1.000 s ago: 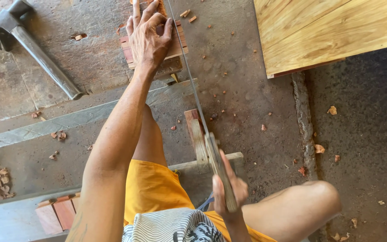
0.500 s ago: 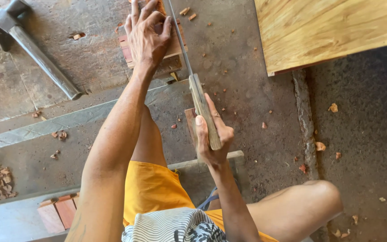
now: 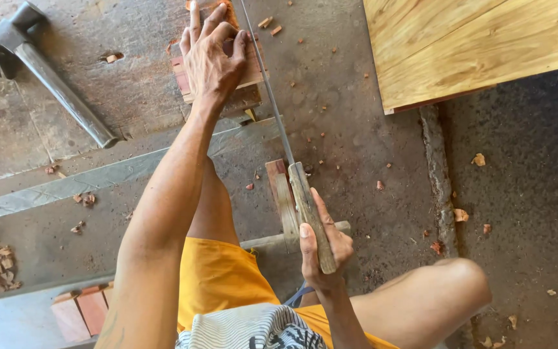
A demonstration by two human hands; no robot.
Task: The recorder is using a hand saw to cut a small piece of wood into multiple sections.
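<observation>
Up top, left hand lies flat, fingers spread, pressing a reddish wood block onto the concrete floor. Right hand is clenched round the wooden handle of a thin-bladed saw; blade runs up along the block's right edge, probably in the cut, tho can't tell for sure. Hammer lies well apart at left. Pale wood panel top right.
</observation>
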